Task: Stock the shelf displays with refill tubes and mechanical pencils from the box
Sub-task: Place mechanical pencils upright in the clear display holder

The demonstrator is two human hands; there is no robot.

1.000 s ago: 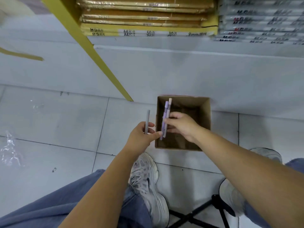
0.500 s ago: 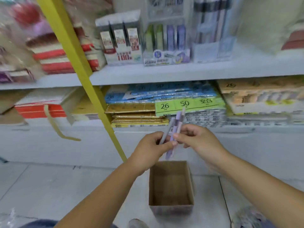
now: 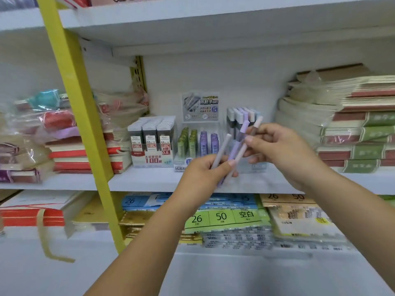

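Note:
Both hands are raised in front of the middle shelf [image 3: 149,181]. My left hand [image 3: 205,174] grips a grey mechanical pencil [image 3: 222,149] that points up and right. My right hand [image 3: 282,150] pinches a purple pencil [image 3: 238,142] and a pink pencil [image 3: 249,139] near their tops; their lower ends reach down to my left hand. Behind the hands stand a clear pencil display [image 3: 241,117] with upright pencils, a refill display [image 3: 197,144] with green and purple tubes, and a lead refill box [image 3: 152,142]. The cardboard box is out of view.
A yellow shelf upright [image 3: 79,116] slants down the left side. Stacks of notebooks [image 3: 350,124] fill the shelf's right end, and wrapped notebooks [image 3: 53,133] fill the left. The lower shelf holds flat packs of paper [image 3: 224,218]. Another shelf board [image 3: 192,20] runs overhead.
My view rose from the box on the floor to the middle shelf. Both hands lifted the pencils up and came together in front of the displays.

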